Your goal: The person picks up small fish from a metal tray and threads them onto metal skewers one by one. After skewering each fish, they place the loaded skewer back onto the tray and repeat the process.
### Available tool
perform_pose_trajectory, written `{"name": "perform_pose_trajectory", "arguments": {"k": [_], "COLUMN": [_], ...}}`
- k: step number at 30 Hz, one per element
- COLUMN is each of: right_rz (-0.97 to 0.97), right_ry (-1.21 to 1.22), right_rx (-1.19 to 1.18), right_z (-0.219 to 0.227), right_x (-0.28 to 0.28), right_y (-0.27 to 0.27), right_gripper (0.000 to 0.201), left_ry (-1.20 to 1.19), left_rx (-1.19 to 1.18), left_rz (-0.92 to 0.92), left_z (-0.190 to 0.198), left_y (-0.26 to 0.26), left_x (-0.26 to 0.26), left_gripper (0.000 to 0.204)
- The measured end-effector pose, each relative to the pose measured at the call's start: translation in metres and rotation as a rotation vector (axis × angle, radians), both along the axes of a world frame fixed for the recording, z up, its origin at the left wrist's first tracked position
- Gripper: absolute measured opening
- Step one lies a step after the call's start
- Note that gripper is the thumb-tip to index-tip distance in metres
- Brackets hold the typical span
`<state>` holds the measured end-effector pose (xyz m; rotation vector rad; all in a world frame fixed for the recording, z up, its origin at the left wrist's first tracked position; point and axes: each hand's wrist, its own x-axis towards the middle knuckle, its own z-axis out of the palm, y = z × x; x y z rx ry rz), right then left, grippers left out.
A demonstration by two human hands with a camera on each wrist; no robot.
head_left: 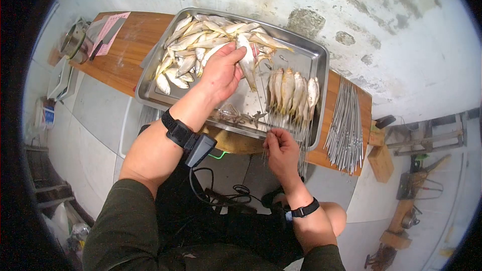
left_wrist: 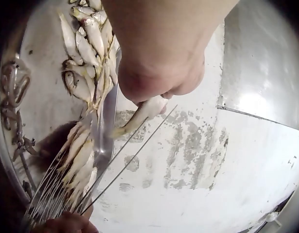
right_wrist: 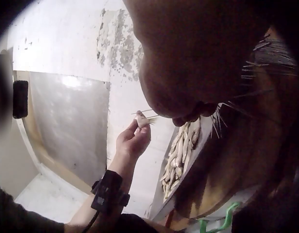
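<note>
My left hand [head_left: 223, 73] pinches one small silvery-yellow fish [head_left: 246, 60] over the tray, its tail hanging down. In the left wrist view the fish [left_wrist: 148, 112] shows below the hand [left_wrist: 161, 73], beside two thin metal skewers [left_wrist: 132, 158]. My right hand [head_left: 282, 153] grips the lower end of thin skewers at the tray's front edge; their upper part runs up toward the held fish. Whether a tip enters the fish cannot be told. Close by, a row of skewered fish [head_left: 287, 90] lies in the tray's right part.
Loose fish [head_left: 201, 37] are heaped in the left and back of the metal tray [head_left: 325, 75]. A bundle of skewers [head_left: 345, 130] lies on the wooden table [head_left: 125, 65] to the right. On the left are a knife [head_left: 103, 44] on pink paper and a metal pot [head_left: 73, 40].
</note>
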<state>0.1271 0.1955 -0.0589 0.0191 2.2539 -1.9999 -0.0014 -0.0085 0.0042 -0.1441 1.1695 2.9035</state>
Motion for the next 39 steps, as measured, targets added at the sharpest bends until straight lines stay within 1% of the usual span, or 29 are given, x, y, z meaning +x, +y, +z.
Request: {"name": "perform_pose_trajectory", "arguments": {"k": [3,7,9,13,15,21,25,33,37,39], "right_rz": [0.007,-0.025,-0.007,-0.018,-0.021,-0.003,-0.018,-0.025,-0.033,-0.029], "right_ry": [0.000,-0.033,0.023,0.005,0.019,0.009,0.017,-0.006,0.003,0.027], "right_rx": [-0.016,-0.029,-0.006,-0.034,-0.001,-0.031,-0.003,-0.042,-0.039,-0.015], "right_z": [0.000,0.000,0.001,-0.003,-0.004,0.003,-0.001,-0.001,-0.001,-0.001], "right_x": [0.001,-0.001,-0.003,-0.004,-0.003,-0.002,-0.004,-0.006,-0.007,-0.008], "right_y": [0.000,0.000,0.001,0.000,-0.001,-0.002,-0.003,-0.009,-0.011,-0.011], "right_gripper": [0.013,0.013,0.013,0.013,0.012,0.012,0.012,0.013,0.013,0.013], "left_ry": [0.004,-0.014,-0.002,-0.006,-0.004,-0.028,-0.040,-0.106,-0.091,-0.092], "left_rx": [-0.030,-0.004,-0.053,-0.035,0.005,-0.037,-0.030,-0.068,-0.040,-0.058], "left_rz": [-0.022,-0.036,-0.089,-0.082,-0.091,-0.087,-0.100,-0.083,-0.091,-0.124], "left_z": [0.002,0.001,-0.003,-0.001,0.004,0.007,-0.004,0.006,-0.004,-0.004], "left_y": [-0.001,0.002,0.003,0.004,0.000,-0.003,0.001,0.012,0.012,0.012], "left_x": [0.001,0.002,0.001,0.002,0.002,0.002,0.000,0.009,0.006,0.006], "left_gripper": [0.021,0.021,0.021,0.020,0.018,0.019,0.020,0.018,0.019,0.019]}}
